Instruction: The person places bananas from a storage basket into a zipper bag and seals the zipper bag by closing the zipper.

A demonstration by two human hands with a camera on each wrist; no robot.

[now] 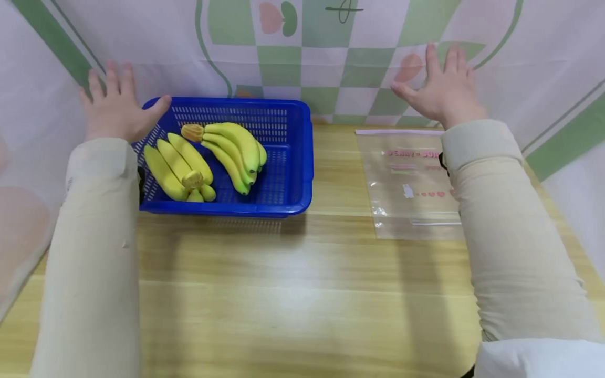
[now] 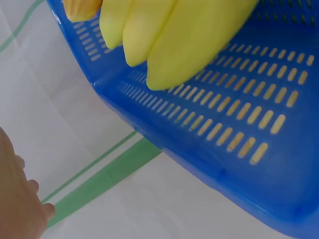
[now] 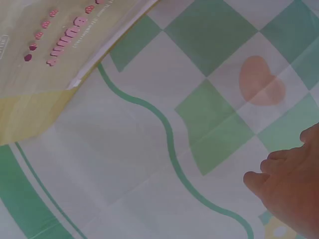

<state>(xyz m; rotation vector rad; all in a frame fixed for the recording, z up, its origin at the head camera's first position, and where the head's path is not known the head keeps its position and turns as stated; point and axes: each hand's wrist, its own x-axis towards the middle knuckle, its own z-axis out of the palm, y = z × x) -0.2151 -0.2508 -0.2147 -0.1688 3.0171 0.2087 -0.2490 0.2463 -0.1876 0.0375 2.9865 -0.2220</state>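
Fingers spread, my left hand [image 1: 113,107] is raised at the left end of a blue plastic basket [image 1: 304,157], its thumb overlapping the basket's back left corner in the head view. Inside the basket are two bunches of bananas: one bunch [image 1: 177,163] at the left with its stem toward me, the other [image 1: 236,149] in the middle with its stem to the left. My right hand [image 1: 446,94], also spread and holding nothing, is raised beyond a clear zip bag [image 1: 397,178] with pink print. That bag lies flat on the table, partly covered by my right sleeve.
A wooden table [image 1: 293,294] spreads out in front of me. Behind it hangs a white cloth [image 1: 156,31] with green checks and pink hearts, which also runs along both sides. The basket stands at the back left, the bag at the back right.
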